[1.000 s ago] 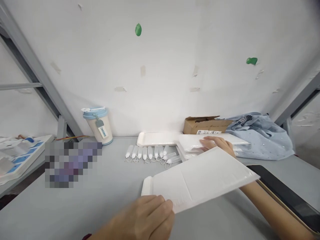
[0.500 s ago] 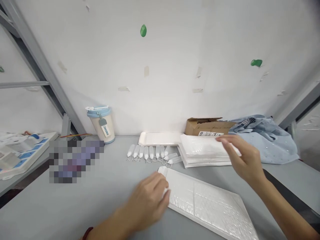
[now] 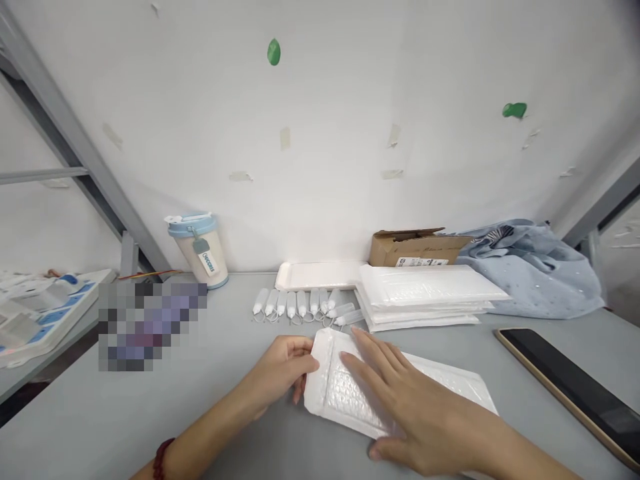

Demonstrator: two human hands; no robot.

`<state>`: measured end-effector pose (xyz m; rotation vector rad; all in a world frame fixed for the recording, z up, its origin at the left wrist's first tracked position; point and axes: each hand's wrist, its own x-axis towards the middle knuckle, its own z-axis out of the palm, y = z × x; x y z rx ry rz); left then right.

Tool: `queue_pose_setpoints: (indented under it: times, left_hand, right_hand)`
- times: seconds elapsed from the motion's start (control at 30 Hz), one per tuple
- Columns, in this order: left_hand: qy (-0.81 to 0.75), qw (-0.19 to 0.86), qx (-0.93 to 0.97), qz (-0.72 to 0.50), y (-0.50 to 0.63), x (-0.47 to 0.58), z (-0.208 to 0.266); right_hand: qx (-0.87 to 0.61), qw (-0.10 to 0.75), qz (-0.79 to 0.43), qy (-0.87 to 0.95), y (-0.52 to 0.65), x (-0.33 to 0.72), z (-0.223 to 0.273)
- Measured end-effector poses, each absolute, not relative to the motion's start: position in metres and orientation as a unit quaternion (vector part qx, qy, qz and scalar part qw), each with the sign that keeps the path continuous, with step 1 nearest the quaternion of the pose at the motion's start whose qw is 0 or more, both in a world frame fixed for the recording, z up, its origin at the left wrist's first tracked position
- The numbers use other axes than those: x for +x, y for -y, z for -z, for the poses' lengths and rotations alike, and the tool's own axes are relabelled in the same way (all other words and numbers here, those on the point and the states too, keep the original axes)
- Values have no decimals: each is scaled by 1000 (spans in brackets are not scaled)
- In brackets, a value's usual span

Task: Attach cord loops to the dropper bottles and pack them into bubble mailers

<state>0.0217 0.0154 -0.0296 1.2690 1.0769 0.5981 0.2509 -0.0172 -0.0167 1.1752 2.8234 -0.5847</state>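
A white bubble mailer [image 3: 344,395] lies aslant on the grey table in front of me, its left end tipped up slightly. That end is pinched between the thumb and fingers of my left hand [image 3: 281,371]. My right hand [image 3: 415,403] rests flat across the middle of the mailer with its fingers stretched out, hiding part of it. Just behind are several small clear dropper bottles [image 3: 302,304] with white tips, in a row. To their right sits a stack of white bubble mailers [image 3: 430,287].
Against the wall stand a lidded cup [image 3: 203,257], a long white packet [image 3: 320,275], a cardboard box [image 3: 417,249] and a light blue cloth [image 3: 540,273]. A dark-screened phone or tablet [image 3: 575,387] lies at right. At far left is a power strip [image 3: 75,307] with plugs.
My right hand has come from the mailer stack onto the mailer in front. My left hand has closed on its left end. The dark-screened device now shows fully.
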Motion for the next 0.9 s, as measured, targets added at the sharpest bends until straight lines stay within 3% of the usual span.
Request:
queue_pose_setpoints:
  times: [0.13, 0.33, 0.9]
  left_hand:
    - [-416, 715, 494, -268, -11, 21, 29]
    - [-380, 731, 506, -257, -6, 24, 29]
    - [-421, 623, 603, -266, -2, 35, 33]
  right_hand:
    - [375, -6, 181, -909, 20, 245, 14]
    - [357, -74, 122, -923, 23, 239, 16]
    - [276, -157, -54, -947, 26, 232, 25]
